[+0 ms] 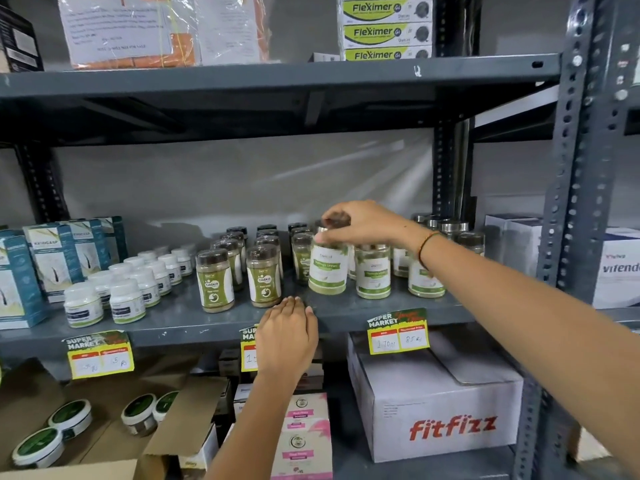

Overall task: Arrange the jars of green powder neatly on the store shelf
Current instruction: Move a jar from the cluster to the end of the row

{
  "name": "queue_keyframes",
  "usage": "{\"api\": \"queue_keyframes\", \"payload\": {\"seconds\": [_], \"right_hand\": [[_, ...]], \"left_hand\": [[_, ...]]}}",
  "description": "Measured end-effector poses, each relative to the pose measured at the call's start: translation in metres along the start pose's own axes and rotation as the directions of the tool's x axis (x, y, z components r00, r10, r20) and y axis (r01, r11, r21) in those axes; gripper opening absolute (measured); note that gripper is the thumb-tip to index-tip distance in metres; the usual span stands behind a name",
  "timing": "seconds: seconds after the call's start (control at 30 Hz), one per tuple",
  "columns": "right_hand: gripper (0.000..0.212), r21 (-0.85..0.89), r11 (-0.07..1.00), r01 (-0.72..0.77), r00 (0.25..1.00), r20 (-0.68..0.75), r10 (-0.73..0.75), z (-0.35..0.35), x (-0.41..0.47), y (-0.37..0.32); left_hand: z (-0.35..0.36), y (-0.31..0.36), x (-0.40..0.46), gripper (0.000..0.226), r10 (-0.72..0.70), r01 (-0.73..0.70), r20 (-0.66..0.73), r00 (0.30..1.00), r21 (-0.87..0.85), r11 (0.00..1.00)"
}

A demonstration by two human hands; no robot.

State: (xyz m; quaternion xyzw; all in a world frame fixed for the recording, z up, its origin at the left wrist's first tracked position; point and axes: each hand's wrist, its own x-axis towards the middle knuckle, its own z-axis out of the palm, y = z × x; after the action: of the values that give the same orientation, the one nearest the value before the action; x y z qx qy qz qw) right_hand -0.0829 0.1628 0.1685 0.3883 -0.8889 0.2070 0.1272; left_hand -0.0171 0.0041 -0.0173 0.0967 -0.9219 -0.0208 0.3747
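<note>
Left hand on shelf; right hand grips jar.

Free room on the shelf, and what blocks my hands

Above the jars there is much open height under the upper shelf, so I can reach in from the top. The front strip of the shelf is bare just before the brown-lid jars; my left hand lies on its edge there. My right hand holds the lid of one white-label jar, and the next jar stands just beside it, with only a narrow gap. Left, the small white bottles and the teal boxes fill the shelf. Right, the steel post closes the side.
</note>
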Motion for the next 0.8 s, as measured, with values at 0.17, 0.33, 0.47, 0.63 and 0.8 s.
{"api": "queue_keyframes", "payload": {"seconds": [0.17, 0.33, 0.47, 0.63, 0.8], "right_hand": [[0.061, 0.205, 0.976, -0.071, 0.996, -0.042, 0.081, -0.047, -0.037, 0.022], [0.055, 0.169, 0.967, -0.191, 0.977, -0.068, 0.204, -0.088, -0.067, 0.061], [0.051, 0.018, 0.959, -0.283, 0.959, -0.029, 0.283, -0.111, -0.085, 0.093], [0.047, -0.147, 0.902, -0.407, 0.908, 0.044, 0.417, -0.129, -0.093, 0.126], [0.056, -0.313, 0.821, -0.477, 0.852, 0.063, 0.519, -0.128, -0.09, 0.147]], "left_hand": [[0.001, 0.001, -0.001, 0.042, 0.003, -0.003, -0.038, 0.999, -0.001, 1.0], [0.006, 0.001, -0.002, 0.043, 0.004, -0.005, -0.083, 0.997, -0.012, 1.0], [0.009, 0.001, -0.002, 0.042, -0.006, 0.004, -0.116, 0.993, -0.019, 1.0], [0.01, 0.002, -0.003, 0.042, -0.003, 0.001, -0.14, 0.99, -0.013, 1.0], [0.007, 0.003, -0.004, 0.042, -0.001, 0.0, -0.14, 0.99, -0.001, 1.0]]}}
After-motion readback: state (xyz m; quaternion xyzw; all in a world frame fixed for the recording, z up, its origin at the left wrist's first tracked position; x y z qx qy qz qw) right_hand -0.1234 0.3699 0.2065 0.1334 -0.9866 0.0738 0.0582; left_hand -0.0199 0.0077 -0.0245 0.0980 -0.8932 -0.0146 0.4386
